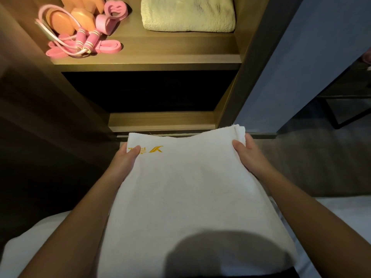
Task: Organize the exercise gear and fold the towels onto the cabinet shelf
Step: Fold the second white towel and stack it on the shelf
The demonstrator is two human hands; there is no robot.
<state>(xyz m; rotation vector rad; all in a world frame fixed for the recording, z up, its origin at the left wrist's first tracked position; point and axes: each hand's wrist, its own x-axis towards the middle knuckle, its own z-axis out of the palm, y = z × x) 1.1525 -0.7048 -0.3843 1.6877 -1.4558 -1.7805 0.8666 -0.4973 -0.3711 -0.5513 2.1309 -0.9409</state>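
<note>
The pink jump rope [90, 40] and orange dumbbells [81, 19] lay at the left end of the cabinet shelf [160, 55]. Your left hand [126, 157] pinched the folded white towel's [186, 187] left edge (thumb on top, over the gold emblem). The towel was held below the shelf. A cream towel [187, 14] lay at the shelf's right end. Your right hand [248, 153] gripped the white towel's right corner.

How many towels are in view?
2: a cream towel folded on the cabinet shelf; a white towel gripped by left hand and right hand. More may be hidden.
</note>
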